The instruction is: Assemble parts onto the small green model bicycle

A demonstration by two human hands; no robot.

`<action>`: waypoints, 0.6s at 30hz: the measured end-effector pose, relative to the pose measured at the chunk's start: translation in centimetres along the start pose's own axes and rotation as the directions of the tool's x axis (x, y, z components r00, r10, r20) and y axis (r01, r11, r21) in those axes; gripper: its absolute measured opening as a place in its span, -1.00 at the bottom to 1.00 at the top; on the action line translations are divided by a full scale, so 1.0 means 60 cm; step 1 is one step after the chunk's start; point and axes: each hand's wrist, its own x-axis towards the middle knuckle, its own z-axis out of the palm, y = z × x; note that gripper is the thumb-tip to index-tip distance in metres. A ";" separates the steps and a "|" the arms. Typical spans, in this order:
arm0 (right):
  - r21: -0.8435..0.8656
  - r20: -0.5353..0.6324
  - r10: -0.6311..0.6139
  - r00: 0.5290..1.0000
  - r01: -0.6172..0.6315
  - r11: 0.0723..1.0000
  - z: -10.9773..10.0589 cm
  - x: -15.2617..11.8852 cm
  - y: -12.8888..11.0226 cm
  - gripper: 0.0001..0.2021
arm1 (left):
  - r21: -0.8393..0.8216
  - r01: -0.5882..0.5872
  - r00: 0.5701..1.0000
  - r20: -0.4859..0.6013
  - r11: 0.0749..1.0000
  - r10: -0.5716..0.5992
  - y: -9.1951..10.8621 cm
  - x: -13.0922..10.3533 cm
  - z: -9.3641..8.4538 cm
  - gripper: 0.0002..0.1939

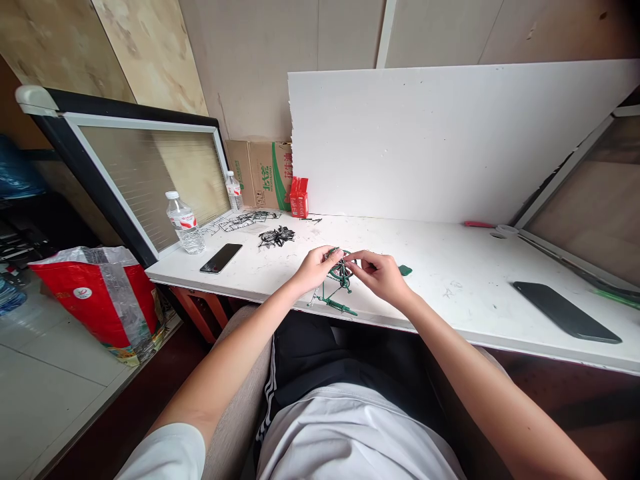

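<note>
Above the front of the white table I have a small green model bicycle (343,272), its spoked wheel up between my hands and its frame hanging down toward the table edge. My left hand (317,265) is closed on the wheel's left side, thumb on the rim. From the right, my right hand (379,273) pinches with thumb and forefinger at the wheel's hub; a tiny part there is too small to make out. Just beyond my right hand lies a small dark green piece (405,270).
Black model parts (277,236) lie on the table (450,253) at left, with a dark phone (221,258) and water bottle (184,223) nearby. A red box (299,197) and carton (260,175) stand behind. A black slab-like object (565,311) lies at right.
</note>
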 end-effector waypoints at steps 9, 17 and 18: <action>0.034 0.017 0.047 0.999 -0.048 0.998 0.000 0.001 0.001 -0.60 | 0.027 0.037 0.999 0.032 0.999 -0.038 -0.006 -0.002 -0.002 -0.50; 0.122 -0.137 0.187 0.973 -0.171 0.978 -0.013 0.018 0.042 -0.55 | -0.019 0.087 0.996 -0.006 0.996 -0.087 -0.017 0.007 -0.028 -0.49; 0.071 -0.147 0.209 0.967 -0.201 0.977 -0.014 0.024 0.058 -0.57 | -0.018 0.100 0.995 -0.023 0.995 -0.100 -0.019 0.008 -0.035 -0.48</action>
